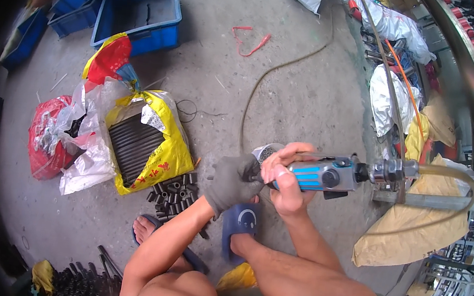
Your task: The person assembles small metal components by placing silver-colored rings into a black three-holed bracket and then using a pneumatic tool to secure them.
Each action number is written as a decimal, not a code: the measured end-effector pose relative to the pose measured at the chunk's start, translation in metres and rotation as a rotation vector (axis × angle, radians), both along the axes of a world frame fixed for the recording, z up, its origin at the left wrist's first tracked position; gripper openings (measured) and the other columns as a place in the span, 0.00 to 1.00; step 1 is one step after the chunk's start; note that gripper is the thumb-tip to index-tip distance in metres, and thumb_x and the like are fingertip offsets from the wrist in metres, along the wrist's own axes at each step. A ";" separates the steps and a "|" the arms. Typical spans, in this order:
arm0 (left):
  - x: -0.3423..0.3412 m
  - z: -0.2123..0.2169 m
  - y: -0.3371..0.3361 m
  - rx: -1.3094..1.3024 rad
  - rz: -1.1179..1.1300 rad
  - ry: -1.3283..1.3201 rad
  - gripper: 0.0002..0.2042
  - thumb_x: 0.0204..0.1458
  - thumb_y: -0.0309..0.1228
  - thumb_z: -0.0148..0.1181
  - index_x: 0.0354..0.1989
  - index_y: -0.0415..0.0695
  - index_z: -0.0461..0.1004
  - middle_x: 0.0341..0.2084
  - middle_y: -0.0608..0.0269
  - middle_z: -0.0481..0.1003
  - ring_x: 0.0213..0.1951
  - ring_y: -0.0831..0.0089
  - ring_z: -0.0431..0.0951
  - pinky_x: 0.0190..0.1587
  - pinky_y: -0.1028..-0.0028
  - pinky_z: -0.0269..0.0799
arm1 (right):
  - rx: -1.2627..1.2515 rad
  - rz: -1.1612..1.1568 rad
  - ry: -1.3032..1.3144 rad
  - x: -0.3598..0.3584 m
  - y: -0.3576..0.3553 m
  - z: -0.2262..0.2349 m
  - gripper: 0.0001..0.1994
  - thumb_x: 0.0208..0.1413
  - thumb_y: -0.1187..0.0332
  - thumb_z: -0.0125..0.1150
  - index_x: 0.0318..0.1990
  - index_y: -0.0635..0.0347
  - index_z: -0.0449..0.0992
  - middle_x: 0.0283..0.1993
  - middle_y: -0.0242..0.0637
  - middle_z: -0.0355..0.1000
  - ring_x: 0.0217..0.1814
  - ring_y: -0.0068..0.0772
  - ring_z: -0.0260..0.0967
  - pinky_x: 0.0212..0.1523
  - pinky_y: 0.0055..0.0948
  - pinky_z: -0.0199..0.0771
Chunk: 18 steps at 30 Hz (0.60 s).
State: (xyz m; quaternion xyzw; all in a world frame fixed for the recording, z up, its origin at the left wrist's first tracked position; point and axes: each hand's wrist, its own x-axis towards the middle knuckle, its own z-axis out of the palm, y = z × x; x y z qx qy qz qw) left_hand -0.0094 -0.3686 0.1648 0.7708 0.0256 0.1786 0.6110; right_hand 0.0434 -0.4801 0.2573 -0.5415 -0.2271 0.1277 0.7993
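Note:
My right hand (290,190) is bare and wrapped round the front end of a blue-and-grey air tool (318,175), which lies level. Metal fittings (389,170) and a hose join the tool's right end. My left hand (230,183), in a dark grey glove, is closed right at the tool's left end, touching or nearly touching my right fingers. What its fingers pinch is dark and mostly hidden. Behind the hands stands a small pale container (266,149) with grey bits in it. Short black tube pieces (175,199) lie in a pile left of my gloved hand.
A yellow bag (171,152) of long black tubes (133,145) lies left, beside a red bag (49,141). Blue crates (167,29) stand far left. A hose (266,72) crosses the floor. A metal rail (430,200), brown sacking (402,237) and white sacks (390,101) are right.

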 end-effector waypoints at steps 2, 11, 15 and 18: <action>-0.005 0.002 0.004 -0.030 -0.040 0.068 0.10 0.52 0.29 0.70 0.26 0.37 0.76 0.18 0.60 0.79 0.21 0.76 0.83 0.24 0.74 0.76 | 0.011 0.030 0.000 -0.003 0.003 -0.005 0.12 0.57 0.78 0.58 0.47 0.65 0.66 0.36 0.38 0.70 0.32 0.25 0.70 0.35 0.30 0.76; -0.012 0.001 0.001 -0.277 -0.115 0.094 0.08 0.53 0.27 0.69 0.27 0.37 0.77 0.19 0.63 0.79 0.23 0.79 0.82 0.25 0.73 0.77 | -0.062 -0.042 0.017 -0.009 0.004 -0.008 0.14 0.55 0.76 0.56 0.49 0.67 0.65 0.27 0.37 0.67 0.25 0.26 0.65 0.29 0.32 0.72; -0.014 0.003 -0.001 -0.352 -0.156 0.166 0.09 0.54 0.28 0.69 0.26 0.37 0.76 0.19 0.63 0.80 0.23 0.81 0.80 0.26 0.74 0.76 | -0.111 -0.100 0.008 -0.006 0.006 0.001 0.16 0.55 0.76 0.55 0.51 0.69 0.65 0.27 0.36 0.67 0.24 0.26 0.65 0.29 0.31 0.72; -0.012 0.000 -0.002 -0.312 -0.151 0.199 0.10 0.55 0.30 0.68 0.27 0.38 0.77 0.20 0.65 0.81 0.22 0.81 0.80 0.25 0.75 0.74 | -0.131 -0.085 -0.044 -0.005 0.007 0.020 0.18 0.55 0.75 0.55 0.53 0.70 0.65 0.27 0.36 0.67 0.24 0.26 0.65 0.28 0.32 0.72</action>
